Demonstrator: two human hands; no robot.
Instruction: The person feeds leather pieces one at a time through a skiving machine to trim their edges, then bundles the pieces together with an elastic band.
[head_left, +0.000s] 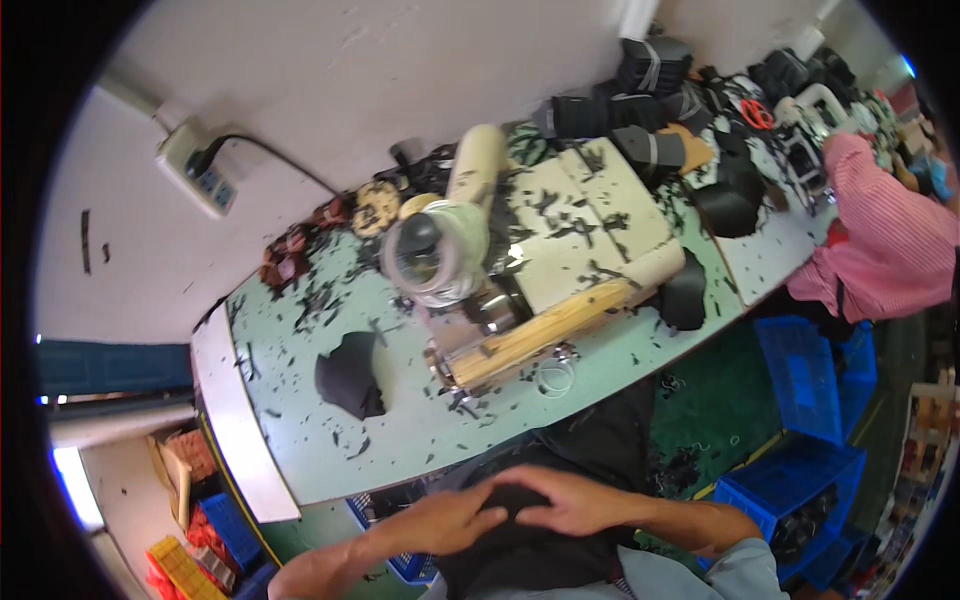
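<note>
Both my hands are over my lap, in front of the table's near edge. My left hand [452, 520] and my right hand [572, 500] have their fingertips close together, with each thumb apart from the fingers. Black cloth or apron [510, 560] shows behind and between them; I cannot see anything clearly held. Beyond them stands a cream bench machine [475, 170] with a clear-white ring-shaped part at its front. A yellowish wooden bar [540, 335] lies along its near side. One curved black cut piece [350, 375] lies left of the machine, another black piece [685, 292] at its right end.
Dark scraps litter the pale green table [300, 430]. Stacked black pieces [655, 65] and orange-handled scissors [757, 114] lie at the back right. A person in pink stripes [885, 230] works at the right. Blue crates [800, 480] stand on the floor. A power strip [195, 170] hangs on the wall.
</note>
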